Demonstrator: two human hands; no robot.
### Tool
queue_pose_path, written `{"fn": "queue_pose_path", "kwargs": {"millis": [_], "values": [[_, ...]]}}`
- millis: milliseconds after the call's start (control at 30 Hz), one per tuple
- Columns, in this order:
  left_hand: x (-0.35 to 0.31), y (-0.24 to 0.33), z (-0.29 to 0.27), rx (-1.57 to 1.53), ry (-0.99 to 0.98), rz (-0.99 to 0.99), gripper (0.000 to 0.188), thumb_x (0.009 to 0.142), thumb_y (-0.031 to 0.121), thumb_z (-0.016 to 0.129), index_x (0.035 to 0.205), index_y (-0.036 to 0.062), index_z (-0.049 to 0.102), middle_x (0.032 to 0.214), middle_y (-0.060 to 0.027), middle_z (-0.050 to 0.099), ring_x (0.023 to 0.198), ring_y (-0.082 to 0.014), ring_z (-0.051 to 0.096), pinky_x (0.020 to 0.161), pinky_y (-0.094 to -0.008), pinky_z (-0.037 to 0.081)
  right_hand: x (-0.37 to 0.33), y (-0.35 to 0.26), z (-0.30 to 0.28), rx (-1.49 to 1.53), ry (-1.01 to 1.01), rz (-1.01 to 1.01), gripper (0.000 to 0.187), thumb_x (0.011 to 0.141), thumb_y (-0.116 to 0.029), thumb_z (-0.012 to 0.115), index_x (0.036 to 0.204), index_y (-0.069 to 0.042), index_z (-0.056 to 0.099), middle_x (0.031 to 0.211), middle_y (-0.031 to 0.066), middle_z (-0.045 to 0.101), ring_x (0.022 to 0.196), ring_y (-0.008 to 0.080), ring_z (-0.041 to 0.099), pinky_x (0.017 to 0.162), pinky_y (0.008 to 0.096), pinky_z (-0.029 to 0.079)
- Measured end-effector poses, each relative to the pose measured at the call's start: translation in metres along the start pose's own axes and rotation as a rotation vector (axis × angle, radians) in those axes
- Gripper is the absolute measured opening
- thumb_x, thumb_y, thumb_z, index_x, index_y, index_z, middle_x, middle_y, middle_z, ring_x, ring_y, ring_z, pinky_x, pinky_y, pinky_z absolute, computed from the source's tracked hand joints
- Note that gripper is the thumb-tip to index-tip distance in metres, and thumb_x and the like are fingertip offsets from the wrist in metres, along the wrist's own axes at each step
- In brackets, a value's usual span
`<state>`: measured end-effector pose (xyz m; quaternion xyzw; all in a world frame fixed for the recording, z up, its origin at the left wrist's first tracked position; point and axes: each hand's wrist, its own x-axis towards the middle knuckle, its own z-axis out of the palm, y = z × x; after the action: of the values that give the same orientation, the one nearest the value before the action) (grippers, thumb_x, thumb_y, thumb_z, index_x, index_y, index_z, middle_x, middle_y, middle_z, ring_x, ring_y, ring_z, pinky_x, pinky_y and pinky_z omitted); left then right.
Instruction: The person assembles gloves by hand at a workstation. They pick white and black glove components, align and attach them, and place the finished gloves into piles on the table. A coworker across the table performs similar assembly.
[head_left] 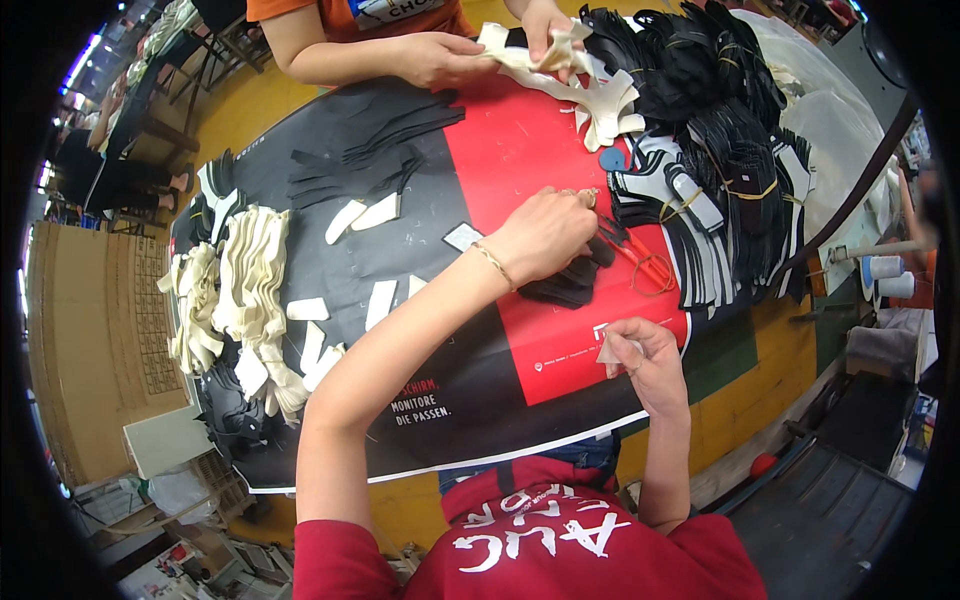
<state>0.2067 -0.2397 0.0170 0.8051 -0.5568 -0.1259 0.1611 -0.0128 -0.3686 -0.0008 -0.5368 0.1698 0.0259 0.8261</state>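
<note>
My left hand (548, 235) reaches over the red part of the table cover, its fingers closed at the tips; what they pinch, if anything, is too small to make out. Just below it lie dark fabric pieces (565, 283), partly covered by the hand. Beside its fingers are red-handled scissors (640, 262), close to bundles of black and white cut strips (690, 215). Nearer to me, my right hand (650, 362) pinches a small pale triangular piece (622, 351) between thumb and fingers, above the red cover's near edge.
Across the table, another person's hands (445, 58) hold cream fabric pieces. Black bundles (680, 70) are heaped at the far right. Stacked cream pieces (250, 270) lie at the left, black strips (350, 135) at the far left. Thread spools (882, 267) stand at the right.
</note>
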Motion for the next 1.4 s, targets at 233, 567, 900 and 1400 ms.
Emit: {"fn": "queue_pose_path", "kwargs": {"millis": [233,567,900,1400], "values": [[-0.004,-0.005,-0.004,0.015,0.076,0.124,0.018,0.086,0.024,0.071,0.089,0.0071,0.075,0.099,-0.0108,0.065,0.099,-0.0282,0.064,0.087,-0.0421,0.048,0.001,0.000,0.003,-0.038,0.079,0.031,0.015,0.098,-0.009,0.064,0.109,-0.001,0.069,0.079,0.0050,0.068,0.061,0.0089,0.062,0.054,0.0212,0.048],[0.005,0.004,0.003,0.285,0.115,0.248,0.019,0.088,0.020,0.064,0.083,0.0021,0.069,0.090,-0.0128,0.067,0.079,-0.0300,0.068,0.075,-0.0422,0.053,-0.005,0.000,0.023,-0.254,0.253,-0.163,0.032,0.097,-0.007,0.065,0.127,0.005,0.059,0.099,0.0110,0.068,0.077,0.0133,0.069,0.070,0.0241,0.057],[-0.033,-0.015,-0.039,-0.943,0.337,-0.141,0.016,0.100,0.007,0.057,0.105,-0.0062,0.065,0.088,-0.0060,0.070,0.081,-0.0067,0.059,0.075,-0.0286,0.052,-0.006,-0.002,0.013,-0.237,0.227,-0.211,0.032,0.097,-0.002,0.063,0.127,0.006,0.057,0.108,0.0136,0.066,0.082,0.0139,0.069,0.074,0.0253,0.057],[-0.069,0.020,-0.015,-0.142,0.228,-0.130,0.024,0.088,0.026,0.072,0.103,0.0071,0.070,0.104,-0.0125,0.067,0.092,-0.0312,0.066,0.075,-0.0416,0.052,0.005,-0.005,0.006,-0.286,0.264,-0.222,0.033,0.097,-0.005,0.065,0.127,0.005,0.058,0.100,0.0090,0.065,0.075,0.0096,0.065,0.068,0.0213,0.054]]}}
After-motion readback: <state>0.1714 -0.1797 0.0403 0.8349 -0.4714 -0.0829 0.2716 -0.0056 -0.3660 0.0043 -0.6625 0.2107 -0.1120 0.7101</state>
